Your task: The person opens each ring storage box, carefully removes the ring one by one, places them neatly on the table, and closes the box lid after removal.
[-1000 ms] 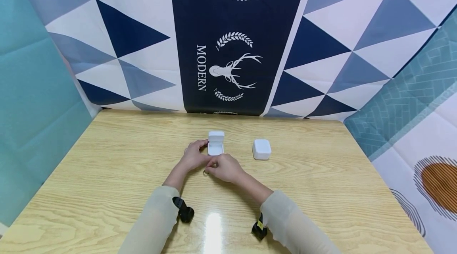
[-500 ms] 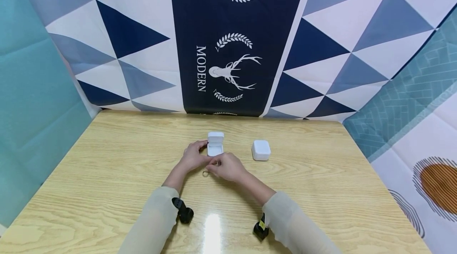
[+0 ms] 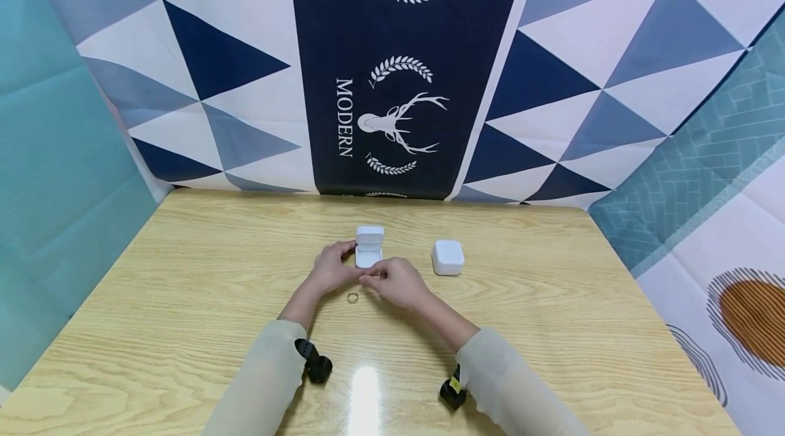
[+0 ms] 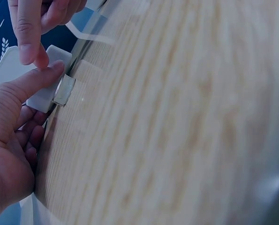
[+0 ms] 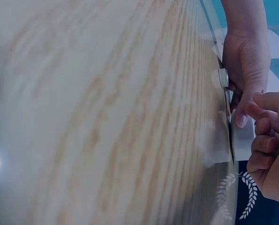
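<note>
A small white box (image 3: 370,248) stands open at the table's middle, lid upright. My left hand (image 3: 348,260) grips its left side, thumb (image 4: 36,80) against the front corner of the box (image 4: 49,77). My right hand (image 3: 368,278) hovers just in front of the box with fingertips pinched together; whether anything lies between them is too small to tell. A silver ring (image 3: 352,297) lies flat on the table below both hands, touching neither. The wrist views show the ring (image 4: 64,90) (image 5: 222,78) close to the left thumb.
A second white box (image 3: 448,257), closed, sits to the right of the open one. The wooden table (image 3: 184,300) is backed by a patterned cloth wall (image 3: 392,82). Black wrist cameras (image 3: 319,364) ride on both sleeves.
My right hand has lifted off the ring and moved slightly up and right toward the open box, leaving the ring uncovered on the table. The left hand has stayed on the box.
</note>
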`<state>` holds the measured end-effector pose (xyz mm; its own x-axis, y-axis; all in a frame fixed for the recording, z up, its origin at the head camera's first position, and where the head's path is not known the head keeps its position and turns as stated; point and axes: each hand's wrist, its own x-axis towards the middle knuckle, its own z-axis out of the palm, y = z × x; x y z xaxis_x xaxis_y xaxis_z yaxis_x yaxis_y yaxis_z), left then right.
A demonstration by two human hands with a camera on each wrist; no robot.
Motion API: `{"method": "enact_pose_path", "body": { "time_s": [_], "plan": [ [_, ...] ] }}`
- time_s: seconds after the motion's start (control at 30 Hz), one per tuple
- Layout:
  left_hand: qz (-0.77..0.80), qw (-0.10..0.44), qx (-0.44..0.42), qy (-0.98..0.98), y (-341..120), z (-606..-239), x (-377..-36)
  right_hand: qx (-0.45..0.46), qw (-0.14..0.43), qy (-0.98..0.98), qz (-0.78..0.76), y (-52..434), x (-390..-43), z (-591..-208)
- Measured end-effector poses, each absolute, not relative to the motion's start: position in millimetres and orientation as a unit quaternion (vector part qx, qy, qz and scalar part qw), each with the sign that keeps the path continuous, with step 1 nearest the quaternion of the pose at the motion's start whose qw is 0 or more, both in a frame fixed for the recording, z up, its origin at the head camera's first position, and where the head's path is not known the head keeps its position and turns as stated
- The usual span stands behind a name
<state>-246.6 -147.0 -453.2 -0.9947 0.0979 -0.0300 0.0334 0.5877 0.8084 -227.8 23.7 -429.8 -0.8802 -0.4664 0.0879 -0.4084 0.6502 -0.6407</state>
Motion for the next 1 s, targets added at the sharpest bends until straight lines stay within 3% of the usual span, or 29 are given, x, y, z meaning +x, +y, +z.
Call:
{"method": "enact_pose_path", "body": {
  "time_s": [1.0],
  "plan": [
    [0.459, 0.045, 0.038, 0.886, -147, -457, -249, -0.135, -0.018, 0.9, -0.415, 40, -241, -431]
  ]
}}
